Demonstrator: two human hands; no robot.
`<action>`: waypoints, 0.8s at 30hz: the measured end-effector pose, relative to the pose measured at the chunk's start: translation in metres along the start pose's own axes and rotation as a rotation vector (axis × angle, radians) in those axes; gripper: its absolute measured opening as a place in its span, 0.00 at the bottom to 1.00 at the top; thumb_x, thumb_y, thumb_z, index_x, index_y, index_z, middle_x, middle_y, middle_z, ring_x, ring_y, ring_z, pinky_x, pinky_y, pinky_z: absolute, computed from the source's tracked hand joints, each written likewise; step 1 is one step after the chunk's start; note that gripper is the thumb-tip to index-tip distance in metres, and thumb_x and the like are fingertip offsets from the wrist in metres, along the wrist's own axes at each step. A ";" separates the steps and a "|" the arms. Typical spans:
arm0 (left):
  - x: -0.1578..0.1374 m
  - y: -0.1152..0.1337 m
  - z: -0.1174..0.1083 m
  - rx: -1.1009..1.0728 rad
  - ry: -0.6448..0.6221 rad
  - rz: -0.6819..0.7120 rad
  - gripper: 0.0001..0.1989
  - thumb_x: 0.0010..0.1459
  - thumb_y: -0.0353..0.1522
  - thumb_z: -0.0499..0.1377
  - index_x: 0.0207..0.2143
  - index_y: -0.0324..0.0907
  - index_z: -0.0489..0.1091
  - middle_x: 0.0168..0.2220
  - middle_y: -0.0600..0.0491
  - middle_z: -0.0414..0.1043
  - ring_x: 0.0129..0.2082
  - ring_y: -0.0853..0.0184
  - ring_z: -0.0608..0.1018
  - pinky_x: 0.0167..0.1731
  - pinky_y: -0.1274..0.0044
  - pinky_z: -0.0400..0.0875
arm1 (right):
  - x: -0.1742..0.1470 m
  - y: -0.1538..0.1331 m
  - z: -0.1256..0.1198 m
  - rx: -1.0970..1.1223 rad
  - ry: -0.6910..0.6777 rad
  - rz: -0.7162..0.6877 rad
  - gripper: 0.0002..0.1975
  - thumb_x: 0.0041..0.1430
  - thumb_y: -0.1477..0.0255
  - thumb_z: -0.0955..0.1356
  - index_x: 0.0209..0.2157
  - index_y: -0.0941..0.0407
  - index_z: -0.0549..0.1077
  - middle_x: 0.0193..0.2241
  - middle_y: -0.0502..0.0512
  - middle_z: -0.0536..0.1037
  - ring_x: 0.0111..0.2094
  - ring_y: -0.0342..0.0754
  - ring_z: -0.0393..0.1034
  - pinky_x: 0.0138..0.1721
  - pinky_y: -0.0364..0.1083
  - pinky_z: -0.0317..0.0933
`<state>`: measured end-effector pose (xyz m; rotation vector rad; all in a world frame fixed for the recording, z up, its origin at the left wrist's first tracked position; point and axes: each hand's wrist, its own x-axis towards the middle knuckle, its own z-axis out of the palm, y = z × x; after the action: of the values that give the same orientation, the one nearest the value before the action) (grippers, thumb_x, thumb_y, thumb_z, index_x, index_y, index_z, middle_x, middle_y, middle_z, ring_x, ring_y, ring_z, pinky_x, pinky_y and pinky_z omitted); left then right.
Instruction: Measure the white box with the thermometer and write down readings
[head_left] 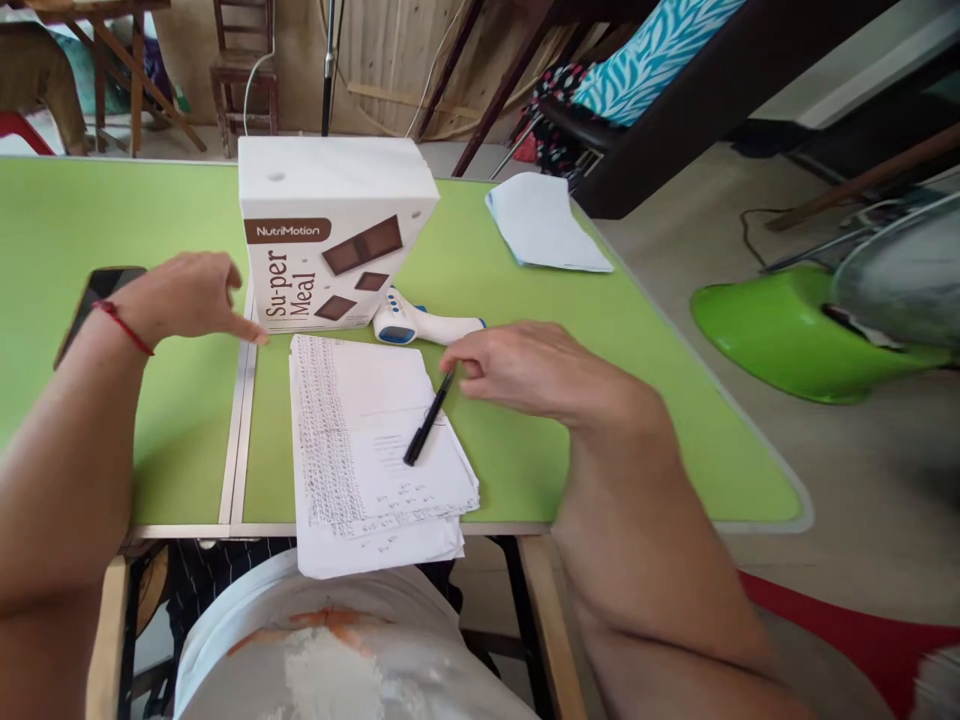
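Note:
With its thumb stretched out and apart from the fingers, my left hand (191, 295) hovers at the lower left of a white NutriMotion Su-per Meal box (289, 265). I see nothing held in it. My right hand (517, 370) pinches the upper end of a black pen (429, 420), whose thicker end points down over the paper. Below the box lies a stack of white paper sheets (375, 390), covered on the left with dense handwriting and overhanging the table's front edge. Just beyond my right fingers rests a white and blue infrared thermometer (431, 325).
A dark phone (94, 300) lies partly behind my left wrist on the green table (637, 400). Folded white paper (551, 225) sits near the far right edge. On the floor to the right is a bright green plastic object (787, 330). Wooden chairs (244, 75) stand behind.

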<state>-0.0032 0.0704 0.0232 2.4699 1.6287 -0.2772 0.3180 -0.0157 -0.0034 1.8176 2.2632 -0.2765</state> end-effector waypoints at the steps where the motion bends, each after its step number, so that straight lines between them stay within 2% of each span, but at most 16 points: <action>1: -0.009 0.004 -0.008 0.144 -0.059 -0.110 0.35 0.55 0.55 0.65 0.51 0.34 0.74 0.45 0.41 0.78 0.47 0.49 0.77 0.48 0.63 0.73 | 0.000 -0.003 0.000 -0.049 -0.040 -0.011 0.15 0.51 0.80 0.67 0.36 0.51 0.81 0.31 0.51 0.82 0.31 0.48 0.73 0.31 0.45 0.54; 3: -0.025 0.017 -0.019 0.295 0.006 -0.183 0.30 0.66 0.51 0.56 0.45 0.31 0.76 0.44 0.39 0.78 0.47 0.49 0.77 0.47 0.62 0.73 | 0.004 -0.008 0.001 -0.107 -0.090 -0.037 0.14 0.52 0.82 0.65 0.35 0.53 0.79 0.31 0.52 0.82 0.31 0.47 0.72 0.30 0.45 0.51; 4: -0.031 0.026 -0.021 0.302 -0.002 -0.151 0.28 0.68 0.50 0.56 0.45 0.32 0.77 0.43 0.40 0.78 0.47 0.50 0.77 0.46 0.63 0.73 | 0.006 -0.010 0.002 -0.121 -0.100 -0.045 0.14 0.52 0.83 0.65 0.33 0.53 0.78 0.31 0.53 0.82 0.31 0.47 0.71 0.30 0.45 0.50; 6: -0.040 0.047 -0.018 0.273 -0.032 0.030 0.22 0.66 0.48 0.61 0.48 0.37 0.77 0.44 0.46 0.79 0.46 0.54 0.79 0.47 0.66 0.73 | 0.010 -0.011 0.004 -0.125 -0.093 -0.055 0.12 0.53 0.83 0.64 0.30 0.54 0.76 0.30 0.52 0.81 0.30 0.47 0.69 0.30 0.45 0.49; 7: -0.042 0.059 -0.014 0.265 -0.078 0.128 0.23 0.63 0.47 0.65 0.50 0.39 0.76 0.46 0.47 0.79 0.46 0.55 0.80 0.47 0.68 0.73 | 0.011 -0.012 0.005 -0.115 -0.083 -0.061 0.11 0.52 0.83 0.65 0.28 0.54 0.75 0.29 0.52 0.80 0.30 0.46 0.68 0.30 0.45 0.48; 11: -0.047 0.100 0.016 0.300 -0.216 0.332 0.31 0.61 0.47 0.68 0.55 0.32 0.72 0.53 0.39 0.76 0.43 0.52 0.82 0.39 0.69 0.76 | 0.012 -0.010 0.008 -0.020 -0.052 -0.090 0.08 0.48 0.81 0.67 0.24 0.53 0.72 0.22 0.47 0.74 0.25 0.44 0.62 0.29 0.45 0.49; 14: -0.049 0.117 0.033 0.296 -0.244 0.367 0.39 0.57 0.48 0.69 0.60 0.26 0.68 0.64 0.30 0.65 0.41 0.51 0.83 0.36 0.68 0.77 | 0.010 -0.002 0.011 0.086 -0.026 -0.111 0.09 0.45 0.81 0.68 0.21 0.52 0.69 0.18 0.43 0.67 0.22 0.42 0.58 0.28 0.44 0.49; 17: -0.050 0.122 0.039 0.285 -0.270 0.352 0.42 0.57 0.49 0.69 0.62 0.27 0.67 0.71 0.27 0.53 0.43 0.49 0.83 0.37 0.67 0.78 | 0.007 0.013 0.013 0.254 0.059 -0.116 0.08 0.43 0.80 0.68 0.22 0.52 0.69 0.16 0.42 0.65 0.20 0.41 0.57 0.26 0.44 0.50; 20: -0.050 0.122 0.040 0.275 -0.292 0.371 0.43 0.56 0.49 0.70 0.64 0.28 0.66 0.72 0.26 0.47 0.45 0.46 0.82 0.38 0.66 0.78 | 0.007 0.023 0.016 0.538 0.210 -0.180 0.06 0.43 0.77 0.68 0.23 0.51 0.69 0.16 0.43 0.65 0.20 0.42 0.58 0.24 0.45 0.52; 22: -0.050 0.122 0.040 0.270 -0.293 0.379 0.45 0.57 0.51 0.68 0.65 0.27 0.65 0.72 0.23 0.46 0.46 0.45 0.82 0.38 0.65 0.77 | 0.010 0.017 0.020 0.765 0.340 -0.270 0.05 0.44 0.74 0.68 0.22 0.51 0.68 0.18 0.45 0.67 0.20 0.43 0.60 0.23 0.45 0.53; 24: -0.051 0.124 0.041 0.250 -0.269 0.371 0.45 0.60 0.55 0.62 0.64 0.25 0.66 0.70 0.22 0.51 0.46 0.45 0.83 0.38 0.65 0.77 | 0.017 0.000 0.026 0.974 0.461 -0.356 0.06 0.45 0.72 0.68 0.21 0.51 0.65 0.18 0.47 0.69 0.21 0.44 0.60 0.23 0.46 0.55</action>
<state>0.0882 -0.0332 0.0007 2.7039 1.0623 -0.7580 0.3157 -0.0071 -0.0334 1.9608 3.1041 -1.3447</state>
